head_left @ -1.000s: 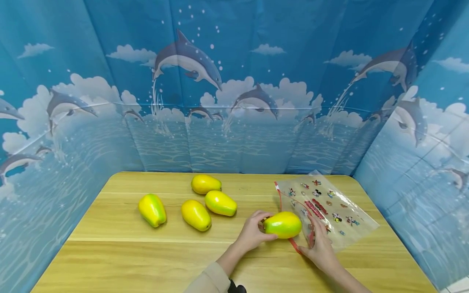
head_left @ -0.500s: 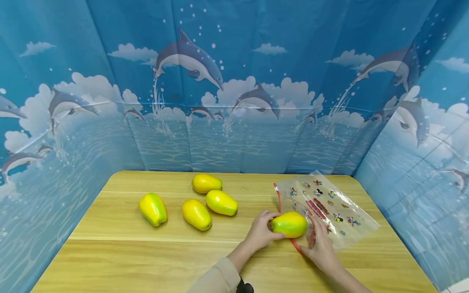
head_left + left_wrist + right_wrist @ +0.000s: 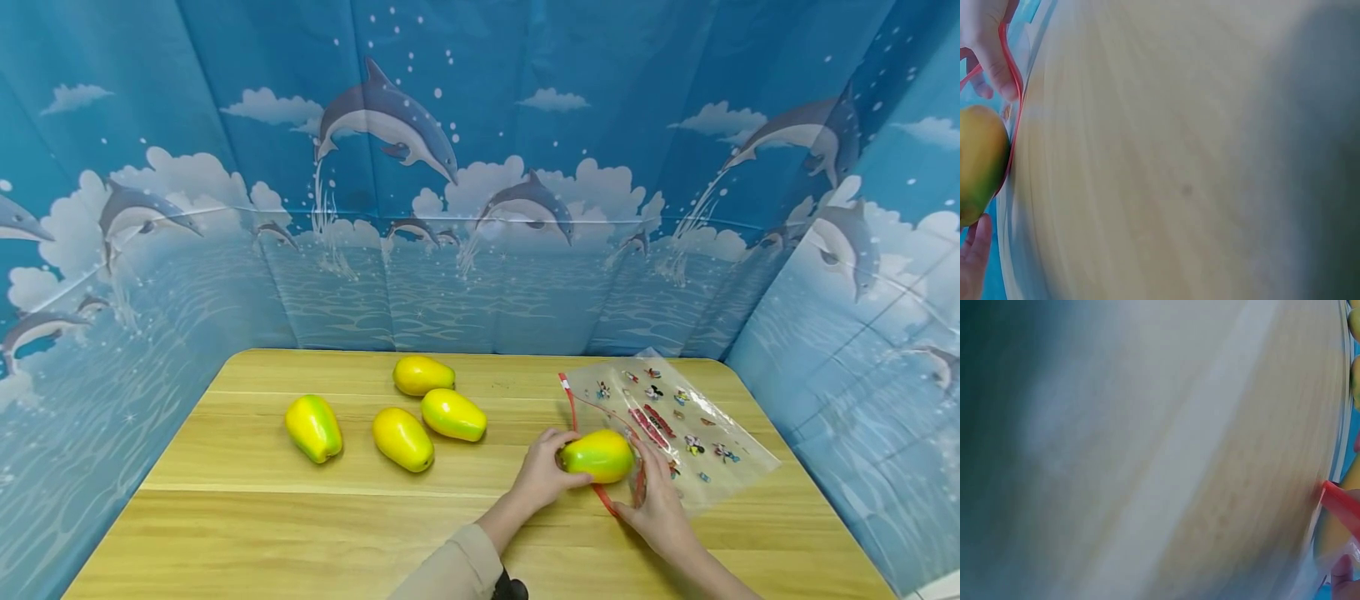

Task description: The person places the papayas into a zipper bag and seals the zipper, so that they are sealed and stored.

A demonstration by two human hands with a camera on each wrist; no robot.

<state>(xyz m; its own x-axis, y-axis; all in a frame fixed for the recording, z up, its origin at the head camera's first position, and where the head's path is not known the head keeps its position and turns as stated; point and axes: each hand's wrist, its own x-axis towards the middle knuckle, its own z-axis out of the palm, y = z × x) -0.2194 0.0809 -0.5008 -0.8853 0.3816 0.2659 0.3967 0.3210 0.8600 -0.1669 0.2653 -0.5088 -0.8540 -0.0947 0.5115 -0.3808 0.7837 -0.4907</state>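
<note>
Held fruit [image 3: 597,457]: plump, oval and glossy, yellow with green along its side; it sits at the bag's mouth, how far inside I cannot tell.
Left hand [image 3: 551,467]: curled round the fruit's left end.
Right hand [image 3: 660,504]: grips the bag at its mouth.
Bag [image 3: 697,425]: clear plastic, red-edged, lying on the table [image 3: 300,542].
Print on it: small cartoon figures [image 3: 693,446] and red lettering [image 3: 648,427], too small to read.
Other fruits [image 3: 453,415]: four, yellow-green, left of the hands.
</note>
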